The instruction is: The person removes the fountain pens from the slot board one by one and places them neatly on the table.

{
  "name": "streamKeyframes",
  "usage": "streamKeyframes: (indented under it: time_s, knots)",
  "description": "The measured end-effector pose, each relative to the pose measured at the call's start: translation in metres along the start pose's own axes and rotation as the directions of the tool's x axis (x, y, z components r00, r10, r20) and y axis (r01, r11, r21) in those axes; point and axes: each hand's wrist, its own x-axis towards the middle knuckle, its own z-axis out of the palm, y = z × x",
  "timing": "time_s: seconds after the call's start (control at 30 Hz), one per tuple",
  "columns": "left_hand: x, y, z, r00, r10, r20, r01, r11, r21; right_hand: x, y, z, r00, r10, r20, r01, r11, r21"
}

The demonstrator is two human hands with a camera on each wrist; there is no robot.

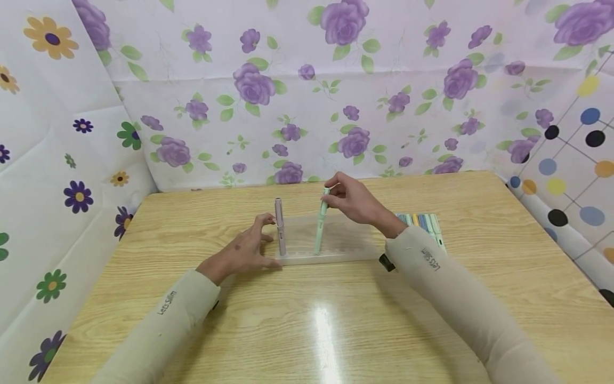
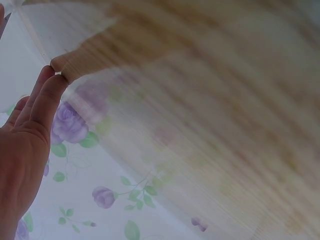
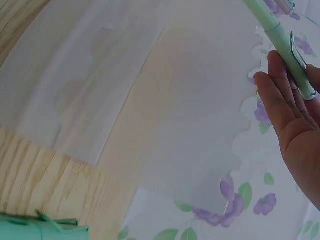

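A clear pen stand (image 1: 331,258) with a pale base stands on the table, and its scalloped panel (image 3: 190,110) fills much of the right wrist view. My right hand (image 1: 354,200) pinches a light green pen (image 1: 320,226) near its clip end. The pen is nearly upright, its lower end at the base of the stand. At the left end a mauve pen (image 1: 280,229) stands upright in the stand. My left hand (image 1: 247,248) rests against that end, thumb along the front of the base and fingers spread behind; its fingers (image 2: 47,97) reach the panel's edge in the left wrist view.
Several pens (image 1: 422,223) in greens, blues and yellow lie side by side at the right, partly behind my right sleeve (image 1: 431,272). The wooden table (image 1: 268,325) meets a flowered cloth (image 1: 288,106) at its back edge.
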Motion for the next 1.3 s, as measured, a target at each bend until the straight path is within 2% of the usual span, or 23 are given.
streamKeyframes:
  time_s: [0.3, 0.57, 0.77, 1.3]
  knots:
    - [-0.001, 0.001, 0.000, 1.000, 0.001, -0.001, -0.001, 1.000, 0.003, -0.008, 0.006, -0.017, 0.998, 0.067, -0.020, -0.067, 0.998, 0.011]
    - [-0.001, 0.001, 0.000, 1.000, -0.002, -0.006, 0.002, 1.000, 0.007, -0.016, 0.009, -0.030, 0.996, 0.081, -0.023, -0.081, 0.997, -0.006]
    - [-0.001, 0.001, 0.000, 1.000, 0.001, -0.006, -0.001, 1.000, 0.007, -0.022, 0.014, -0.043, 0.992, 0.124, -0.034, -0.124, 0.992, 0.022]
    - [-0.001, 0.000, 0.001, 1.000, -0.001, -0.007, 0.001, 1.000, 0.011, -0.049, 0.033, -0.081, 0.979, 0.202, -0.022, -0.202, 0.979, -0.011]
